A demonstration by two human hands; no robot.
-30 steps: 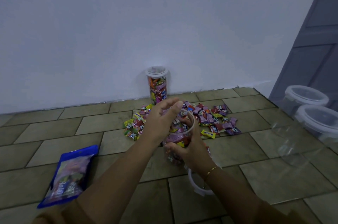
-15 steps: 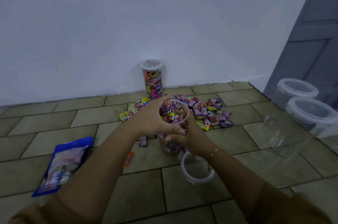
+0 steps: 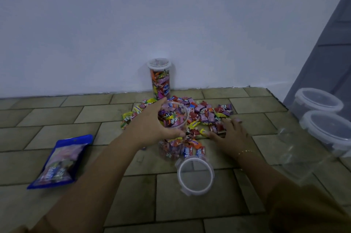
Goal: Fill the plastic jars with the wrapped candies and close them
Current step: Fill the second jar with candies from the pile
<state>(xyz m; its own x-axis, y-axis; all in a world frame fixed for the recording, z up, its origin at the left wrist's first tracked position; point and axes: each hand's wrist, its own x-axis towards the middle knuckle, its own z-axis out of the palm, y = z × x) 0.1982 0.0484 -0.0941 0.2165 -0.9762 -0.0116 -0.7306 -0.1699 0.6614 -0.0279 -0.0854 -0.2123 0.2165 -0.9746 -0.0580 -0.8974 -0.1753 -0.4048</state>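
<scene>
A clear plastic jar point(image 3: 171, 128), open-topped and nearly full of wrapped sweets, stands on the tiled floor point(image 3: 62, 118) and serves as the landmark here. It is gripped around its upper wall by the left hand point(image 3: 152, 124), fingers and thumb curled round the rim. The right hand point(image 3: 230, 133) lies to the right of the jar, its grip wide, with fingers spread flat on the near edge of the pile of wrapped candies point(image 3: 199, 114); nothing appears to be held in it yet.

The step in hand is judged to be gathering another handful. It would be done well if the jar were kept steady and upright while the candies were raked together and closed upon, then lifted straight over the mouth, so that none are spilled over the rim. Little room appears to be left inside, so small handfuls are advised.

Just in front of the jar the round white-rimmed clear lid point(image 3: 195, 175) lies flat, within easy reach for closing. Behind the jar, against the white wall, a tall filled and capped jar point(image 3: 160, 80) stands. Far to the right two lidded round clear containers point(image 3: 322, 118) are stacked near the floor's edge; far to the left a blue candy bag point(image 3: 58, 162) lies. Open floor is left between these on both sides.
</scene>
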